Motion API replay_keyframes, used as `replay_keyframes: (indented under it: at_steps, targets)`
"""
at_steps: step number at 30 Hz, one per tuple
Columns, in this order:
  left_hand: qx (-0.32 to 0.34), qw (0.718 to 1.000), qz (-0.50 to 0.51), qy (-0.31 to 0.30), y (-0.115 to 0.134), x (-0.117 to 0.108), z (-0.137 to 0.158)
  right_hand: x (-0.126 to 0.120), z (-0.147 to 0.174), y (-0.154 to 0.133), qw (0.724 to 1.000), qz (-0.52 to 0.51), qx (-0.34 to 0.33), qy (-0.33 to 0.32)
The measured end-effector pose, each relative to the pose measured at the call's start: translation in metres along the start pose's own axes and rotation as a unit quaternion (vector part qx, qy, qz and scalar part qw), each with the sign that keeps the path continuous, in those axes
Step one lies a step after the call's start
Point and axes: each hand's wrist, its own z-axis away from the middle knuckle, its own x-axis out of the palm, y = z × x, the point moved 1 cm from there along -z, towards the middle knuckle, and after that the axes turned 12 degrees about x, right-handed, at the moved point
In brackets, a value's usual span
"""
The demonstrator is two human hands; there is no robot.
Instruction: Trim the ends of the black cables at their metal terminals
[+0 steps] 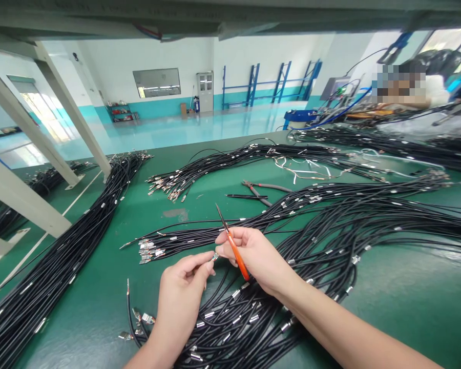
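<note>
My left hand (180, 294) and right hand (261, 256) pinch small connector (215, 257) between them, mostly hidden. Right also grips orange-handled tool (237, 252), point toward 11 o'clock. Black cables (326, 256) partly covered beneath, cut off at 3. Green table (403, 307), glossy. Pliers (274, 186) at 1. Beyond: shiny floor (157, 134), blue racks (251, 86) at 1, pixelated person (438, 93) at 2.

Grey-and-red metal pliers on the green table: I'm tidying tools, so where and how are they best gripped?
I'd take the pliers by the middle of the upper grey handle, from above: it lies spread from the lower handle, which a slim black tool crosses.
</note>
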Motion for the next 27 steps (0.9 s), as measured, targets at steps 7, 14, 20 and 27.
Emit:
replay_keyframes:
  at_steps: [7, 14, 20, 27]
  targets:
    - [-0.032, 0.999, 0.036, 0.011, -0.007, 0.0, -0.001, 0.002, 0.0, 0.001, 1.0, 0.012, -0.02, 0.016]
    - [-0.083, 0.992, 0.09, -0.012, -0.008, 0.0, -0.002, -0.001, -0.001, 0.001, 0.997, 0.055, -0.053, 0.022]
    - [-0.111, 0.976, 0.171, -0.069, -0.003, -0.001, -0.003, 0.0, 0.002, -0.002, 0.984, 0.136, -0.114, 0.009]
    - [-0.073, 0.988, 0.123, -0.054, 0.003, 0.0, 0.001, -0.016, 0.01, -0.021, 0.942, 0.293, -0.16, 0.003]
